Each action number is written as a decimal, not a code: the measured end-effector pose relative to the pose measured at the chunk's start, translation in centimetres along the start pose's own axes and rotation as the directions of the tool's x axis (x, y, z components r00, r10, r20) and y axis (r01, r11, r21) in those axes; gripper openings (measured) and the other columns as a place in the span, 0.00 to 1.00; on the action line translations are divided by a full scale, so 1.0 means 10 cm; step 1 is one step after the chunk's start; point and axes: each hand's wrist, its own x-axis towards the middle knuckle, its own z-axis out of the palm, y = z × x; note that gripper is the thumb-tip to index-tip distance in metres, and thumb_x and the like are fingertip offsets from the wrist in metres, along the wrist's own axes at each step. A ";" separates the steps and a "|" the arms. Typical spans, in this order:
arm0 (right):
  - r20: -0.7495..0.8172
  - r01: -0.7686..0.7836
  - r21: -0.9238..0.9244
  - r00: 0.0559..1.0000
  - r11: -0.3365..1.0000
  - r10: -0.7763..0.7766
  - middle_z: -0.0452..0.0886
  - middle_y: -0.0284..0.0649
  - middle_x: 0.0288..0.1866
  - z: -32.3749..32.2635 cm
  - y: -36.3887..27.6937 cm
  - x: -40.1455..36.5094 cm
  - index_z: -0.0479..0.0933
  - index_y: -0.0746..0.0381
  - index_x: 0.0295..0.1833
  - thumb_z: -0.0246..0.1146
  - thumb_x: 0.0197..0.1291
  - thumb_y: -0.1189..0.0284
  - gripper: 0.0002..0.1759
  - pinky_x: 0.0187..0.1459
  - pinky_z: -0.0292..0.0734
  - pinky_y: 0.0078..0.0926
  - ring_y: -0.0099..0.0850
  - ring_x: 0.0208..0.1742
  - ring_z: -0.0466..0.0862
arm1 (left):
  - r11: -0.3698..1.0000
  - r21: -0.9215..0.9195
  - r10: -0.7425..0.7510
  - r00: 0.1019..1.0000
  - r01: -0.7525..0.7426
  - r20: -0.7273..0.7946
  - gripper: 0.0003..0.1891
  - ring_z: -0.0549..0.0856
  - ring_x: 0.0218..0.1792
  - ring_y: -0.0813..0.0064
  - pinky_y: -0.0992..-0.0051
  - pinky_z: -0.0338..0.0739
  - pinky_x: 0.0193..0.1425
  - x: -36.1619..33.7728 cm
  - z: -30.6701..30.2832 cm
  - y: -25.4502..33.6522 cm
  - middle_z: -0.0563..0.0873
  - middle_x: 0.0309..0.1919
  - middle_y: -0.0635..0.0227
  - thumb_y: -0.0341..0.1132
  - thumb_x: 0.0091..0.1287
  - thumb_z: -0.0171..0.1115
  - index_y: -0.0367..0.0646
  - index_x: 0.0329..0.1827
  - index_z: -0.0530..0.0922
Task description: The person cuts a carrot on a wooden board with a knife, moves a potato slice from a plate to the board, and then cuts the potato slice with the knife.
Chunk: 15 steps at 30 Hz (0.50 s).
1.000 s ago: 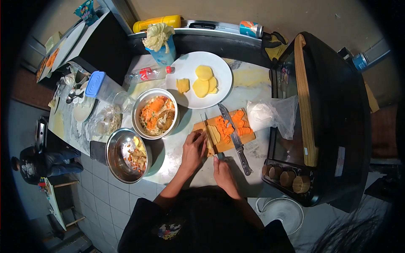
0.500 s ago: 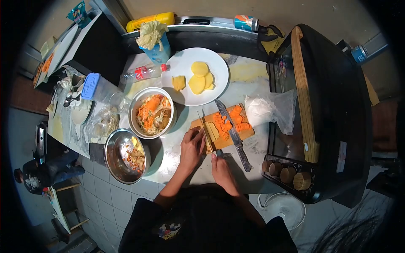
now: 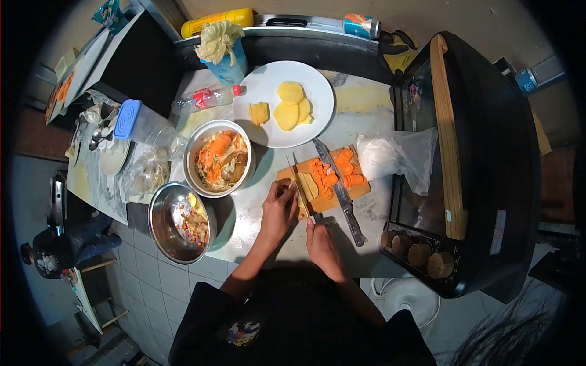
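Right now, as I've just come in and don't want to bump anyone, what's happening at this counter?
Someone is at the cutting board with a knife: the right hand grips its handle, and the left hand is close beside the blade. Pale yellow slices lie by the blade, with orange pieces farther right. A second knife lies across the board, unheld. More yellow slices sit on the white plate.

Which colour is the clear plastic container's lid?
The rectangular plastic lid is blue, best seen in the head view.
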 end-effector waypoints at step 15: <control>-0.003 0.011 -0.044 1.000 0.999 -0.012 0.74 0.66 0.24 -0.03 -0.02 0.06 0.74 0.75 0.24 0.43 0.71 0.60 0.31 0.33 0.70 0.54 0.62 0.33 0.77 | 1.000 -0.022 -0.012 1.000 0.012 -0.012 0.14 0.80 0.34 0.66 0.71 0.77 0.39 -0.01 0.01 -0.01 0.76 0.44 0.56 0.19 0.58 0.61 0.32 0.47 0.80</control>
